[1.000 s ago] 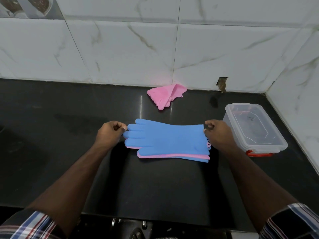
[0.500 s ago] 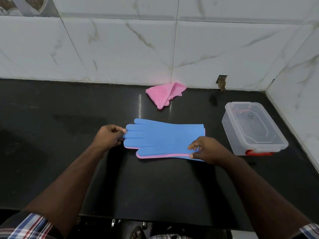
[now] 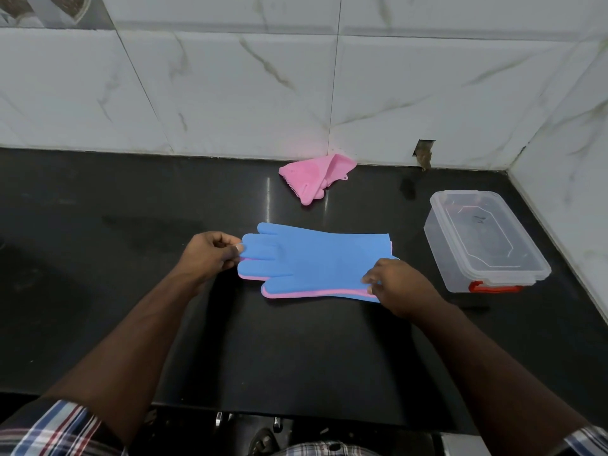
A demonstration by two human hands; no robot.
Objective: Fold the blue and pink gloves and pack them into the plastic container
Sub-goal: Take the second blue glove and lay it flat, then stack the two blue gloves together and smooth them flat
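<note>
My left hand (image 3: pixel 210 258) pinches the fingertips of the blue glove (image 3: pixel 312 258), thumb and curled fingers closed on that end. My right hand (image 3: pixel 399 286) pinches the near corner of the cuff end, fingers curled over its edge. Between my two grips the blue glove lies flat on the black table (image 3: pixel 115 258), stacked on a pink glove (image 3: pixel 286 293) whose edge shows as a thin strip along the near side and at the cuff. Beyond my hands, close to the tiled wall (image 3: pixel 230 93), sits a second pink glove (image 3: pixel 316 176), folded into a bundle. To the right of my right grip, apart from it, stands the clear plastic container (image 3: pixel 441 225), lid on, red latch (image 3: pixel 493 287) facing me.
</note>
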